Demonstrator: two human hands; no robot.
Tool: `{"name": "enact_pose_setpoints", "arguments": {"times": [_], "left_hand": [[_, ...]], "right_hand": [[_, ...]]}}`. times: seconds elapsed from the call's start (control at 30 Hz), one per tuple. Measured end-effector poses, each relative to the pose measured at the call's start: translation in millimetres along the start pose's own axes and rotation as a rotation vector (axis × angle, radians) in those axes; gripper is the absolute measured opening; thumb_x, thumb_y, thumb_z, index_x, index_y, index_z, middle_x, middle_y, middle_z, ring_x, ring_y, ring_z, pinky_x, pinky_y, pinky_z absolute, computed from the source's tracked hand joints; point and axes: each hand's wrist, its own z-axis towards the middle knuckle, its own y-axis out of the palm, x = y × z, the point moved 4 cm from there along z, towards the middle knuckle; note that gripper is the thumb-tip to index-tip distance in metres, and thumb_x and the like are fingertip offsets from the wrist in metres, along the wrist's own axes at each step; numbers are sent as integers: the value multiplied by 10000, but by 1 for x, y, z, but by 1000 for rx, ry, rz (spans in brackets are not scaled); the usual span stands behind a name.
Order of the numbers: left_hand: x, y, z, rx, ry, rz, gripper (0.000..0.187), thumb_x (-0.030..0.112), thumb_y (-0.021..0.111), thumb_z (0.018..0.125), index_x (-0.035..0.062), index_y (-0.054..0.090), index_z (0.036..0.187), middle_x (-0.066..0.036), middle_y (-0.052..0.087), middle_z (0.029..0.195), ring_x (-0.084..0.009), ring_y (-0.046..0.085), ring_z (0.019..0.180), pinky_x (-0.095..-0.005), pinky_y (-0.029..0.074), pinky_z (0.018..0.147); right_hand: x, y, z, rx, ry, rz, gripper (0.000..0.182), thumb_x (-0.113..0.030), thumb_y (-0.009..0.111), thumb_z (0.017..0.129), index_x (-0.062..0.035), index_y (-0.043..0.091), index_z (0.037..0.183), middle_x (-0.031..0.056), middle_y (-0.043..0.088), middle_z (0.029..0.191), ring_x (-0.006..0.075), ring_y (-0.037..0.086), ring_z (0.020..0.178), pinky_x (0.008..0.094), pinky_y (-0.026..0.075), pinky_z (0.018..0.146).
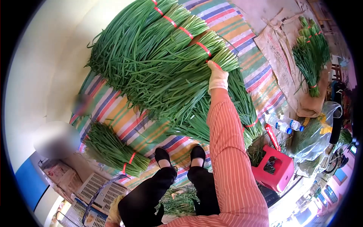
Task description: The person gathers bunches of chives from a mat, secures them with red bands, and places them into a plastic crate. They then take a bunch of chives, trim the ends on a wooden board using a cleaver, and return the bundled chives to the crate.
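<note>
My right hand [218, 77], in a pale glove, is closed at the red band of a bundle of long green stalks [189, 85]. This bundle lies against a large pile of similar banded bundles [140, 49] on a striped sheet [145, 132]. Its cut ends point to the upper right. Another banded bundle [251, 128] lies partly behind my right forearm. At the lower left edge, beside my knee, my left hand [114, 210] shows as a blurred, pale gloved shape, its fingers not distinguishable. A separate banded bundle [113, 149] rests left of my feet.
A pink stool [274, 168], a red packet [272, 137] and water bottles [283, 126] are at the right. Farther back, more bundles [312, 53] lie on sacking [278, 49]. Plastic crates [100, 193] stand at the lower left. Loose stalks [177, 200] lie between my legs.
</note>
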Motion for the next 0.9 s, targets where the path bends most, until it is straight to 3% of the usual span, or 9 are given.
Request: {"name": "enact_pose_setpoints", "arguments": {"times": [0.03, 0.1, 0.3, 0.33, 0.47, 0.53, 0.57, 0.7, 0.9], "left_hand": [[16, 1, -2, -1, 7, -7, 306, 289, 523, 1022, 22, 653, 1097, -21, 663, 958, -119, 607, 858, -252, 476, 771], [56, 3, -5, -10, 2, -147, 247, 204, 514, 1013, 6, 637, 1094, -44, 654, 955, -135, 620, 900, -270, 492, 780], [277, 25, -30, -35, 686, 197, 416, 160, 518, 993, -25, 509, 1366, -170, 567, 1346, -238, 541, 1238, -329, 400, 1058], [336, 42, -52, -46, 575, -76, 500, 198, 624, 943, -37, 502, 1367, -180, 546, 1373, -243, 498, 1293, -346, 370, 1091], [474, 67, -114, -212, 1248, 240, 1122, 349, 845, 733, -45, 159, 1529, -214, 253, 1577, -287, 202, 1480, -359, 161, 1201], [491, 73, -140, -642, 1053, -102, 1133, 320, 848, 729, -22, 137, 1543, -178, 291, 1564, -250, 214, 1472, -344, 162, 1197], [493, 74, -160, -878, 910, -221, 1129, 292, 847, 730, -7, 131, 1550, -157, 317, 1553, -234, 257, 1454, -338, 191, 1189], [497, 43, -250, -868, 823, -436, 1092, 231, 838, 733, 28, 152, 1558, -100, 376, 1515, -197, 351, 1386, -324, 256, 1157], [464, -4, -298, -712, 976, -417, 978, 135, 847, 709, 81, 300, 1518, -53, 514, 1366, -146, 442, 1261, -320, 335, 1095]], "right_hand": [[3, -5, -2, -64, -107, 112, 814, -391, 869, 671, 77, 535, 1247, 156, 636, 1204, 231, 604, 1078, 340, 452, 953], [6, -15, -6, -170, -263, 312, 498, -158, 817, 768, 4, 599, 1185, 58, 657, 1111, 140, 602, 986, 294, 461, 910], [-125, -101, -174, -459, -437, 396, 620, -8, 812, 738, -29, 506, 1277, 32, 640, 1136, 136, 605, 1004, 302, 477, 940], [-138, -108, -194, -585, -360, 464, 665, 25, 820, 714, -38, 498, 1293, 38, 639, 1158, 146, 611, 1027, 317, 493, 937], [-213, -152, -264, -949, -238, 396, 769, -107, 874, 682, -41, 480, 1338, 89, 626, 1245, 206, 606, 1145, 365, 474, 1031], [-299, -154, -345, -1472, -30, 693, 833, -360, 849, 740, -23, 453, 1392, 98, 605, 1289, 224, 561, 1213, 383, 408, 1090], [-337, -170, -379, -1328, -484, 241, 827, -408, 804, 783, -14, 437, 1410, 91, 575, 1324, 207, 529, 1228, 366, 363, 1103], [-388, -175, -449, -1002, -304, 359, 593, -293, 696, 911, -16, 472, 1386, 52, 606, 1251, 168, 578, 1107, 334, 438, 984], [-412, -160, -527, -1299, -135, 423, 500, -312, 592, 955, 9, 520, 1332, 104, 586, 1281, 171, 565, 1139, 321, 430, 1005]]}}
